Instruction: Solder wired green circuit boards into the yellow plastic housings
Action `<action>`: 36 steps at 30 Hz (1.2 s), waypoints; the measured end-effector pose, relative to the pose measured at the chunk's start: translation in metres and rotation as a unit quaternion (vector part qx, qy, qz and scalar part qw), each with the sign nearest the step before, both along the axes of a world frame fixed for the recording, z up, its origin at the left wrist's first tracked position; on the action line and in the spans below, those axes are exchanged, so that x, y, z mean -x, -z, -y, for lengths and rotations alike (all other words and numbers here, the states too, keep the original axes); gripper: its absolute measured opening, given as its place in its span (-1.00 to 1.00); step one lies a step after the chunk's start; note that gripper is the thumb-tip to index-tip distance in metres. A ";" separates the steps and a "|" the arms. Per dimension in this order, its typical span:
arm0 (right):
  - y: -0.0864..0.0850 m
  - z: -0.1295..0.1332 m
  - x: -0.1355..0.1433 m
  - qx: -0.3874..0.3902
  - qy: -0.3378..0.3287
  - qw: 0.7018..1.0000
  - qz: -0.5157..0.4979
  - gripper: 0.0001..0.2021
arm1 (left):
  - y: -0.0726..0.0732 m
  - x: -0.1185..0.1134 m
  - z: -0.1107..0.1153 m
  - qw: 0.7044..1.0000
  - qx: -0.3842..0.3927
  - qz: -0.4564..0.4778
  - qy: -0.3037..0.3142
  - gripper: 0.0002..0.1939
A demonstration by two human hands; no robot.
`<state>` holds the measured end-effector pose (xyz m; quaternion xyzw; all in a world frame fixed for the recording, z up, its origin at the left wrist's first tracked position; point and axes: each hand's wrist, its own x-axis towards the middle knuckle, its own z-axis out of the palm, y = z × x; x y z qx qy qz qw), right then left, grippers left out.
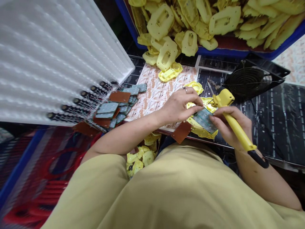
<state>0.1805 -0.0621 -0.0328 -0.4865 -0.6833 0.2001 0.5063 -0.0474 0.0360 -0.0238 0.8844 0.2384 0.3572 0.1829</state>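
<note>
Yellow shirt (181,184) lies foremost, below the worktop's (283,127) near edge. At that edge, a circuit board (206,121) rests over a yellow shell (205,133). Right hand (243,122): curled around a soldering gun (224,98), thumb and forefinger gripping the board, presumably to steady it. Left hand (177,105): thumb and fingertips pinched together at the board's far-left corner; whether on board or wire cannot be told. Beyond, toward the left edge, piled boards (107,108), probably for easy reach; at the far edge, a blue crate (228,54) keeps moulded casings (160,22) together.

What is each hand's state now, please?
Left hand: pinched closed near green board; what it holds is unclear.
Right hand: closed, holding yellow tool and green board.
</note>
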 end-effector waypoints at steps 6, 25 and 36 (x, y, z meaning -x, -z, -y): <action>0.001 -0.004 0.000 0.017 -0.002 0.999 -0.034 -0.91 | 0.004 0.005 -0.001 0.983 -0.173 0.004 0.065 -0.77; 0.009 0.009 0.004 -0.130 -0.031 0.979 0.151 -0.84 | 0.007 -0.004 0.005 0.845 0.456 0.278 -0.001 -0.46; 0.053 -0.070 -0.057 0.005 -0.053 0.949 0.312 -0.64 | 0.011 -0.022 -0.029 0.963 0.228 -0.135 -0.039 -0.91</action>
